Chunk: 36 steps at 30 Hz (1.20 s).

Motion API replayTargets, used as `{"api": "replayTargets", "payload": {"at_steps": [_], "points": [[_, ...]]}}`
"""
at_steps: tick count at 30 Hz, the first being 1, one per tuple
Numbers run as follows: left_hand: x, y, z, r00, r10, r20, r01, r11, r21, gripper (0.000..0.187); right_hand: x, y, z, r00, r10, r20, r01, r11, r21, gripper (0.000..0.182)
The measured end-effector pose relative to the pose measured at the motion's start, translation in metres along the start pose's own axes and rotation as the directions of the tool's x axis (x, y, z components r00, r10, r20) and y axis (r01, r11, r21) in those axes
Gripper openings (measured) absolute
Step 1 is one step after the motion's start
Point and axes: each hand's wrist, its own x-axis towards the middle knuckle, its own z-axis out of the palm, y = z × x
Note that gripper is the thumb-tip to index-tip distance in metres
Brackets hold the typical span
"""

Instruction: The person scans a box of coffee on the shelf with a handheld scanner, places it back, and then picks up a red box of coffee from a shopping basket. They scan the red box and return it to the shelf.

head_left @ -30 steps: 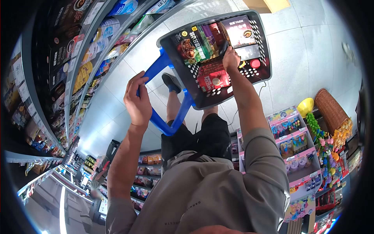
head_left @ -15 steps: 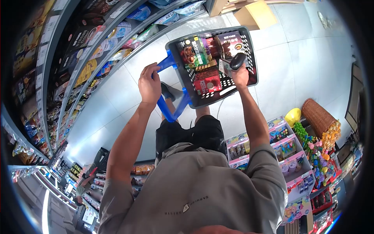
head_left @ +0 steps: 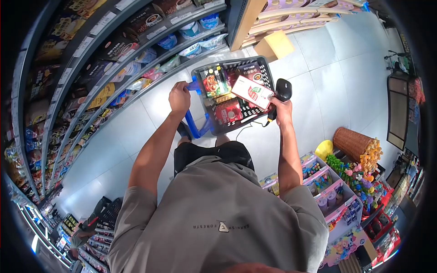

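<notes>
My left hand (head_left: 179, 97) is closed round the blue handle (head_left: 193, 126) of a black shopping basket (head_left: 210, 122). My right hand (head_left: 281, 108) grips a black handheld barcode scanner (head_left: 283, 90), its cable trailing below. Pinched in the same hand is a white box (head_left: 249, 90) with red and green print, held tilted above the basket. Inside the basket lie a dark green food box (head_left: 213, 82), a dark brown box (head_left: 250, 69) and a red box (head_left: 227, 112). The white box hides part of what is in there.
Shelves of packaged goods (head_left: 120, 50) curve along the left. A cardboard box (head_left: 275, 46) stands on the tiled floor beyond the basket. To the right are a pink display stand (head_left: 327, 191) and a tipped wicker basket (head_left: 353, 140) with flowers. Another person (head_left: 82, 234) is at lower left.
My right hand has raised the white box out of the basket, turning its printed face up, and moved with the scanner past the basket's right edge. The view has shifted; my left hand keeps the handle.
</notes>
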Motion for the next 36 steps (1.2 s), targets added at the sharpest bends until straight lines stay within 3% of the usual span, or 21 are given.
{"api": "replayTargets", "payload": {"at_steps": [1, 3, 5, 7, 9, 13, 15, 19, 21, 25, 29, 30, 33, 35, 36], "points": [[0.001, 0.0, 0.0, 1.0, 0.01, -0.017, -0.01, 1.0, -0.008, 0.018, -0.008, -0.005, 0.003, 1.0, -0.021, 0.003, 0.021, 1.0, 0.002, 0.014], [0.001, 0.0, 0.001, 0.987, 0.153, -0.056, -0.143, 0.978, 0.153, 0.019, -0.023, -0.015, 0.008, 0.993, -0.026, 0.118, 0.004, 0.984, 0.179, 0.017], [0.0, 0.002, 0.0, 0.989, 0.147, -0.022, -0.143, 0.981, 0.134, 0.024, -0.041, -0.029, 0.019, 0.981, -0.073, 0.179, 0.022, 0.962, 0.273, 0.026], [-0.005, 0.008, -0.006, 0.933, 0.34, -0.118, -0.325, 0.937, 0.126, 0.033, -0.063, -0.046, 0.032, 0.986, -0.058, 0.159, 0.007, 0.953, 0.302, 0.029], [-0.012, 0.015, -0.016, 0.921, 0.372, -0.116, -0.376, 0.927, -0.012, 0.05, -0.079, -0.055, 0.044, 0.984, -0.086, 0.157, 0.028, 0.94, 0.341, 0.022], [-0.05, 0.038, -0.048, 0.884, 0.41, -0.226, -0.455, 0.866, -0.209, 0.064, -0.102, -0.056, 0.06, 0.973, -0.121, 0.196, 0.054, 0.947, 0.316, 0.015], [-0.073, 0.039, -0.062, 0.871, 0.416, -0.261, -0.474, 0.851, -0.225, 0.074, -0.115, -0.056, 0.07, 0.955, -0.175, 0.238, 0.096, 0.946, 0.31, 0.011], [-0.109, 0.03, -0.096, 0.808, 0.534, -0.249, -0.577, 0.802, -0.156, 0.084, -0.141, -0.052, 0.098, 0.931, -0.155, 0.329, 0.063, 0.96, 0.271, 0.021], [-0.112, 0.02, -0.11, 0.785, 0.543, -0.298, -0.596, 0.793, -0.126, 0.087, -0.159, -0.05, 0.119, 0.956, -0.082, 0.281, -0.012, 0.948, 0.317, 0.027], [-0.108, -0.006, -0.148, 0.738, 0.529, -0.42, -0.604, 0.795, -0.061, 0.091, -0.18, -0.047, 0.152, 0.923, -0.119, 0.366, -0.004, 0.948, 0.318, 0.031], [-0.108, -0.028, -0.181, 0.676, 0.591, -0.44, -0.675, 0.736, -0.05, 0.079, -0.204, -0.047, 0.189, 0.896, -0.159, 0.415, 0.024, 0.95, 0.313, 0.036], [-0.111, -0.028, -0.191, 0.694, 0.561, -0.451, -0.669, 0.734, -0.116, 0.065, -0.209, -0.047, 0.197, 0.889, -0.147, 0.434, 0.012, 0.955, 0.297, 0.041], [-0.111, -0.045, -0.203, 0.692, 0.538, -0.481, -0.681, 0.709, -0.185, 0.054, -0.227, -0.052, 0.218, 0.895, -0.153, 0.419, 0.035, 0.96, 0.276, 0.042], [-0.115, -0.049, -0.217, 0.696, 0.511, -0.504, -0.666, 0.722, -0.187, 0.049, -0.24, -0.061, 0.229, 0.843, -0.18, 0.507, 0.042, 0.961, 0.272, 0.035], [-0.119, -0.051, -0.222, 0.76, 0.44, -0.478, -0.61, 0.736, -0.293, 0.044, -0.254, -0.07, 0.238, 0.858, -0.2, 0.474, 0.052, 0.95, 0.308, 0.028]]}}
